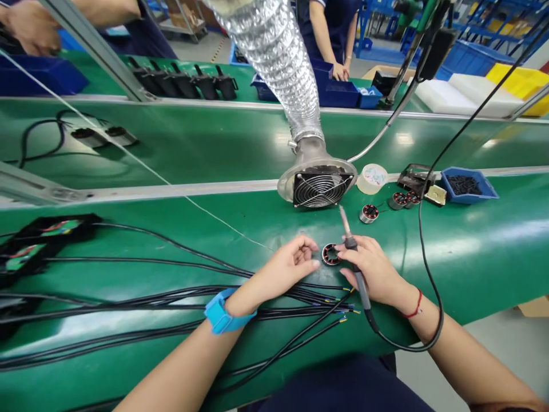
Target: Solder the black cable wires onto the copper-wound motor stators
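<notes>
My right hand [373, 266] grips a soldering iron [362, 289], its tip pointing up and away from me. The fingertips of that hand also touch the right side of a small ring-shaped motor stator [330, 254] on the green bench. Just left of the stator is my left hand [294, 263], fingers curled, wearing a blue wrist strap [225, 312]. A thin pale solder wire [214, 214] runs from the upper left into the left hand; its end is hidden by the fingers. Black cables [274, 312] with stripped coloured ends lie beneath my forearm and hands.
A fume extractor [323, 189] on a foil duct hangs over the bench. More stators [369, 214], a tape roll [372, 178] and a blue bin [469, 186] of black parts stand at right. Circuit housings [43, 240] lie left. Co-workers' hands [340, 71] show beyond the partition.
</notes>
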`<state>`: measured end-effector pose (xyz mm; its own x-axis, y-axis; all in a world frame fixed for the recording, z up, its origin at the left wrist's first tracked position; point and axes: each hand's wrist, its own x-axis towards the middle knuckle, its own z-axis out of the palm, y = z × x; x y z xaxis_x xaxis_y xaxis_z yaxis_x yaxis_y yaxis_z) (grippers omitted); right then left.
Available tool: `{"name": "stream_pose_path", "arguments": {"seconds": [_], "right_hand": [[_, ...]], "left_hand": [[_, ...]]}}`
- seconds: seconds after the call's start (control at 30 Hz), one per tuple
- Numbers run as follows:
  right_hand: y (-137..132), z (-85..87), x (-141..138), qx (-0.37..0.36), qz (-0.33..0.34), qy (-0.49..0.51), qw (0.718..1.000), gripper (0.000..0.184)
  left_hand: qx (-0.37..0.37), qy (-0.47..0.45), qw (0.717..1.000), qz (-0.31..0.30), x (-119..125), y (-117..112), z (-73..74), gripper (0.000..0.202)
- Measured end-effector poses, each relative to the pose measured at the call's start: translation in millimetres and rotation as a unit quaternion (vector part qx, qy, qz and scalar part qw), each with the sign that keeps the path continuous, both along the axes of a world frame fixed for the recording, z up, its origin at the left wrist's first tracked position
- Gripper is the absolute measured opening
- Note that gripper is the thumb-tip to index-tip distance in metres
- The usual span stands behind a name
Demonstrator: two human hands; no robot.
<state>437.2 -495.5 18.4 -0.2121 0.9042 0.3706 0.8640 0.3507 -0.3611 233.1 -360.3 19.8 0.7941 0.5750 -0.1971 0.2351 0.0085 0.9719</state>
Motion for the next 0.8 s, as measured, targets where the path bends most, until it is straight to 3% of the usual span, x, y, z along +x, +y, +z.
{"name": "stream_pose_path", "arguments": {"seconds": [0.1,0.2,0.27,0.4,0.5,0.63,0.8], "right_hand": [[-9,4.4,3,0.027,-0.086,0.067,0.994,0.033],[-15,3.0,2,0.027,-0.173,0.16,0.971,0.036],[-14,-1.7,-1,0.0,-0.175,0.24,0.955,0.038],[-4,-13.4,-5,-0.062,-0.117,0.354,0.926,0.036],[4,-16.8,-2,-0.096,-0.071,0.392,0.912,0.031],[11,-12.6,3,-0.12,-0.029,0.414,0.902,0.036],[16,-5.5,2,-0.14,-0.017,0.376,0.916,0.038]], "left_hand": [[0.078,0.039,0.995,-0.056,0,-9,7.1,0.02],[0.191,0.044,0.979,-0.056,4,-16,3.0,0.009],[0.244,0.037,0.968,-0.043,8,-20,-5.1,0.014],[0.288,0.042,0.956,-0.03,10,-23,-16.6,0.016],[0.252,0.057,0.966,-0.016,7,-21,-11.7,0.008],[0.13,0.079,0.988,0.025,5,-13,2.0,0.025],[0.077,0.122,0.989,-0.03,7,-8,7.1,0.04]]}}
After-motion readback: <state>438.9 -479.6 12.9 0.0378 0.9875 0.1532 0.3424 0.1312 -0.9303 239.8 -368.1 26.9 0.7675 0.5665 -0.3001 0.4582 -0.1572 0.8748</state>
